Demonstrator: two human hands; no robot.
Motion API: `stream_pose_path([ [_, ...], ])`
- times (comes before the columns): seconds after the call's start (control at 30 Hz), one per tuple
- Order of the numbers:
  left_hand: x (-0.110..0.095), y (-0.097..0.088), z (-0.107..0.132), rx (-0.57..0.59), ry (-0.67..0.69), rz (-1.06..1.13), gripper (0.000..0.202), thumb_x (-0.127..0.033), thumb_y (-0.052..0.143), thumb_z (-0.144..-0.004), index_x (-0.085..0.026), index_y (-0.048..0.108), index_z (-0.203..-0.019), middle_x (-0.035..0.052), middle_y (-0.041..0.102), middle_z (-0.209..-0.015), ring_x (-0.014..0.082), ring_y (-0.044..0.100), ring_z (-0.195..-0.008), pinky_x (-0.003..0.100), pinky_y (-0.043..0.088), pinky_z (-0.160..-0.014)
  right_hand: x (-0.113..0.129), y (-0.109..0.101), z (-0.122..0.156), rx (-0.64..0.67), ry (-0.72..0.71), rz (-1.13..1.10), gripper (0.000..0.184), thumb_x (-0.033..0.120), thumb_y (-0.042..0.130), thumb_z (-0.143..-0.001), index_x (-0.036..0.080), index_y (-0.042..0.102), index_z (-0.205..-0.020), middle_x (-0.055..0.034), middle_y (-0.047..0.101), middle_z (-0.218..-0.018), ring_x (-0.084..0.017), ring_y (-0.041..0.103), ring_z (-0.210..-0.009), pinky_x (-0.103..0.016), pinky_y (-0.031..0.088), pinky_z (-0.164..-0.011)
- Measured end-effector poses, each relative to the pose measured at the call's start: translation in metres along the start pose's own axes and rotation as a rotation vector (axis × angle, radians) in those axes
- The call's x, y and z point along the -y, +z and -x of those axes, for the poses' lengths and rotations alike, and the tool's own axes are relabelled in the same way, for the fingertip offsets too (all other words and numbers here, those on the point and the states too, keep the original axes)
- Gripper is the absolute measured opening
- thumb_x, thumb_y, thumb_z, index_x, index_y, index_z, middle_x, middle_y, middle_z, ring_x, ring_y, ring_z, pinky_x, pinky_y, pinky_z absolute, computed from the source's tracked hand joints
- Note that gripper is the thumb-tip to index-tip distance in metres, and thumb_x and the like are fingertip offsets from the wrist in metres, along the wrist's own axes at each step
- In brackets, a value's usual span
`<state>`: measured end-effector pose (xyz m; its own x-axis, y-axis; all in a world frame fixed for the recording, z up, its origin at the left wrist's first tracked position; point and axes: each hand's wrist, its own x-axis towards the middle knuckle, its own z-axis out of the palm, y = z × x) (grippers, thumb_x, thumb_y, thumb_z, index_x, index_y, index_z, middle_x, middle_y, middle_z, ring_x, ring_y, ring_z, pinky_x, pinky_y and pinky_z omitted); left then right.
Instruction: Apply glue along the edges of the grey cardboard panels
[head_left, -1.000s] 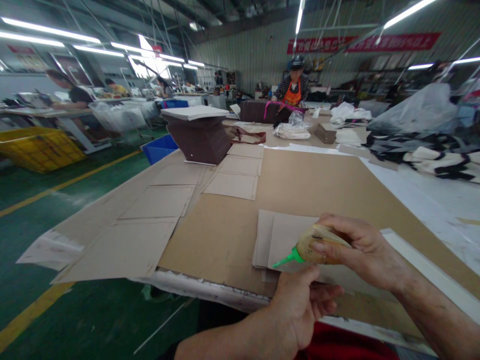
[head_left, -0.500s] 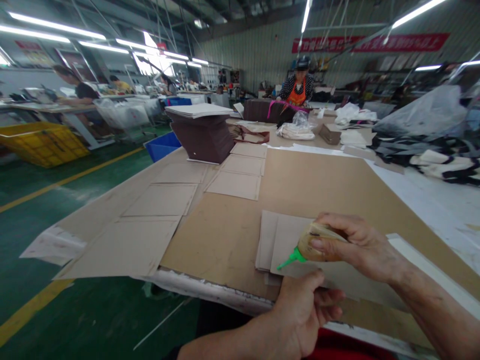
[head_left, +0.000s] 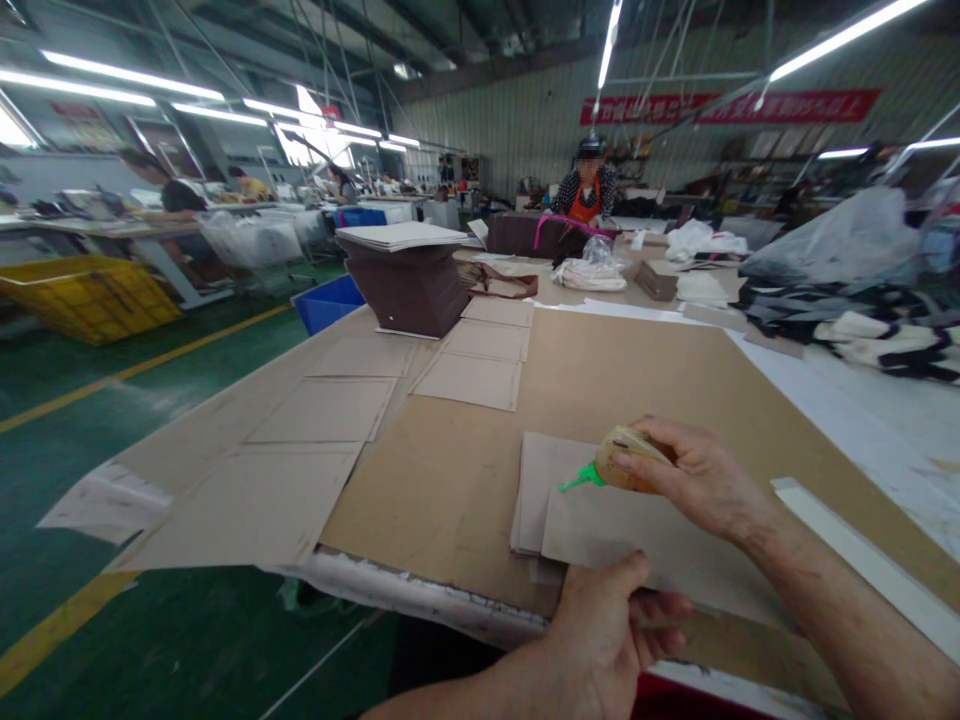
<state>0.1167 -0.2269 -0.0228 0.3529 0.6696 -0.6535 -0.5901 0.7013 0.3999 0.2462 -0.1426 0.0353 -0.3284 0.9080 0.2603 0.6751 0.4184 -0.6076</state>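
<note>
My right hand [head_left: 697, 470] is wrapped round a small yellowish squeeze bottle [head_left: 626, 462], like a glue bottle, with a green nozzle. Its tip points left, over the upper left part of a grey-beige board sheet [head_left: 675, 540]. The sheet lies slightly askew on a small pile of similar sheets [head_left: 531, 500] near the table's front edge. My left hand [head_left: 600, 630] grips the near edge of that top sheet, thumb above and curled fingers at the edge. Whether the fingertips reach underneath is hard to see.
Several board sheets [head_left: 300, 500] lie in overlapping rows on the left. Behind them rises a tall dark brown stack [head_left: 409, 290] with pale sheets on top. A pale strip [head_left: 862, 560] lies by my right forearm. A co-worker in an orange apron [head_left: 586, 200] stands across the table.
My right hand has moved the bottle slightly up, its nozzle rising from the sheet's near left corner along the left side. My left hand stays at the near edge. The view tilts up slightly.
</note>
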Motion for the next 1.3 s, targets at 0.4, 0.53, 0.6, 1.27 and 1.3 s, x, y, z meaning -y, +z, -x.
stream_pose_path([
  [0.4, -0.003, 0.003, 0.001, -0.003, -0.030, -0.016, 0.015, -0.018, 0.047, -0.094, -0.012, 0.051, -0.107, -0.0001, 0.065, -0.071, 0.0090, 0.063, -0.054, 0.018, 0.040, -0.042, -0.016, -0.002, -0.022, -0.026, 0.063, 0.079, 0.027, 0.046, 0.054, -0.088, 0.022, 0.064, -0.082, 0.0020, 0.063, -0.075, -0.018, 0.057, -0.071, -0.030, 0.038, -0.064],
  [0.53, -0.003, 0.002, 0.001, 0.009, -0.029, -0.011, 0.014, -0.018, 0.047, -0.095, -0.011, 0.052, -0.105, -0.0001, 0.064, -0.071, 0.0088, 0.063, -0.053, 0.018, 0.040, -0.041, -0.023, -0.003, -0.032, -0.090, 0.080, 0.116, 0.029, 0.048, 0.054, -0.086, 0.021, 0.064, -0.083, 0.0012, 0.063, -0.074, -0.018, 0.057, -0.070, -0.029, 0.037, -0.062],
  [0.6, -0.003, 0.002, 0.002, 0.010, -0.026, -0.011, 0.013, -0.019, 0.047, -0.095, -0.012, 0.051, -0.105, 0.0002, 0.064, -0.072, 0.0090, 0.063, -0.054, 0.018, 0.041, -0.041, -0.023, -0.003, -0.033, -0.102, 0.076, 0.125, 0.029, 0.047, 0.054, -0.086, 0.020, 0.063, -0.082, 0.0011, 0.063, -0.072, -0.018, 0.056, -0.068, -0.029, 0.037, -0.061],
  [1.27, -0.002, 0.004, 0.001, 0.007, 0.001, -0.041, 0.017, -0.020, 0.048, -0.095, -0.009, 0.054, -0.106, 0.0024, 0.065, -0.070, 0.0107, 0.064, -0.056, 0.018, 0.041, -0.041, -0.010, -0.006, -0.031, -0.035, -0.015, 0.103, 0.024, 0.039, 0.055, -0.087, 0.019, 0.059, -0.074, 0.0013, 0.058, -0.073, -0.016, 0.052, -0.067, -0.028, 0.034, -0.062],
  [1.3, -0.002, 0.004, 0.001, 0.006, -0.002, -0.040, 0.017, -0.020, 0.049, -0.095, -0.009, 0.054, -0.106, 0.0022, 0.065, -0.070, 0.0108, 0.064, -0.056, 0.018, 0.041, -0.041, -0.008, -0.007, -0.028, -0.008, -0.025, 0.085, 0.024, 0.039, 0.055, -0.087, 0.019, 0.059, -0.074, 0.0016, 0.058, -0.072, -0.016, 0.053, -0.067, -0.027, 0.034, -0.061],
])
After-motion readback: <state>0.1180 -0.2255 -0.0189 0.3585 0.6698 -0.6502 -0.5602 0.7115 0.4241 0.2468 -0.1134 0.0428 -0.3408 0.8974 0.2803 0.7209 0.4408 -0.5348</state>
